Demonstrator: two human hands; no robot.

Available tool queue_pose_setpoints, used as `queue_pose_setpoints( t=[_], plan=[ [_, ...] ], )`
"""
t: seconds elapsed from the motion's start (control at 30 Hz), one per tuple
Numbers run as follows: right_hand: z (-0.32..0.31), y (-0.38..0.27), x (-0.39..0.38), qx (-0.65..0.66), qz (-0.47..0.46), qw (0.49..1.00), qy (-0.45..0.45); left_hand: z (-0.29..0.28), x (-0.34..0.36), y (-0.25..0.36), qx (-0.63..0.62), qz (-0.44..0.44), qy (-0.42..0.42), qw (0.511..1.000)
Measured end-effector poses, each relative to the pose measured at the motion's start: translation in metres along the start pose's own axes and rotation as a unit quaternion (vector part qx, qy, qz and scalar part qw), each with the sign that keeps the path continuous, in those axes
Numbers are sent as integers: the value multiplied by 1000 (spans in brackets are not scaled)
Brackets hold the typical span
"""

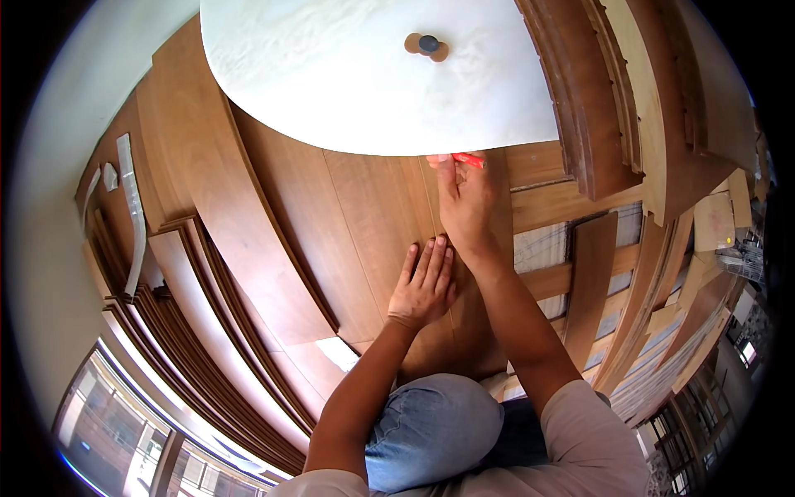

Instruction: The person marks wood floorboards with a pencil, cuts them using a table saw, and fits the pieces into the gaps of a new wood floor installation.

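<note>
The fingers [454,170] of the right hand [465,207] are pressed together around a small red pencil [469,160]. They pinch it near its end, and the tip sits on the brown wooden board [373,240], just at the edge of the big white round sheet [331,74]. The fingers [428,263] of the left hand [424,290] are laid flat and a little spread, pushing down on the same board. This hand lies at about 7 o'clock from the right hand, close beside the right wrist.

It looks like a mark is being made on the wood. To do it well, I think the flat hand should push down hard so the board does not slide. The pencil should stay close against the white edge and move slowly, with a light press, so the line is thin and clean.

The pencil is short, bright red, and mostly hidden by the hand. It points toward 3 o'clock.

The board is smooth and reddish brown, with long straight seams. A knee in blue jeans [431,431] rests at 6 o'clock. More wooden boards [207,290] lie stacked at 9 o'clock, and a wooden frame [580,273] with open gaps lies at 3 o'clock.
</note>
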State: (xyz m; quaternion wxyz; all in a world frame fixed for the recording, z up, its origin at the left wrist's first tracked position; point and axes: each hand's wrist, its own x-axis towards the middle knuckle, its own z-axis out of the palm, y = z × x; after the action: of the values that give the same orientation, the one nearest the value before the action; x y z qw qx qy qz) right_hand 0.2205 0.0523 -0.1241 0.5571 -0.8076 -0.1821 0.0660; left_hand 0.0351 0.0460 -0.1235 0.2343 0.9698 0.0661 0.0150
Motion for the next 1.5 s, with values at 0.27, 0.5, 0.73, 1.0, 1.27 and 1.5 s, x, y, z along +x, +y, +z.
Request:
queue_pose_setpoints(
  t=[0.27,0.5,0.73,1.0,1.27,1.5],
  plan=[
    [2,4,-3,39,37,998,32,1,-1,0,8,2,-16,1000],
    [6,1,-2,42,13,999,26,4,-2,-1,0,2,2,1000],
    [0,4,2,45,21,998,43,2,0,0,-3,3,-2,1000],
    [-20,4,10,-1,-19,999,29,2,-1,0,0,-4,-15,1000],
    [-40,9,21,-51,-11,998,30,2,-1,0,5,-3,-7,1000],
    [-58,17,29,-94,-32,994,39,1,2,1,12,2,-2,1000]
  ],
)
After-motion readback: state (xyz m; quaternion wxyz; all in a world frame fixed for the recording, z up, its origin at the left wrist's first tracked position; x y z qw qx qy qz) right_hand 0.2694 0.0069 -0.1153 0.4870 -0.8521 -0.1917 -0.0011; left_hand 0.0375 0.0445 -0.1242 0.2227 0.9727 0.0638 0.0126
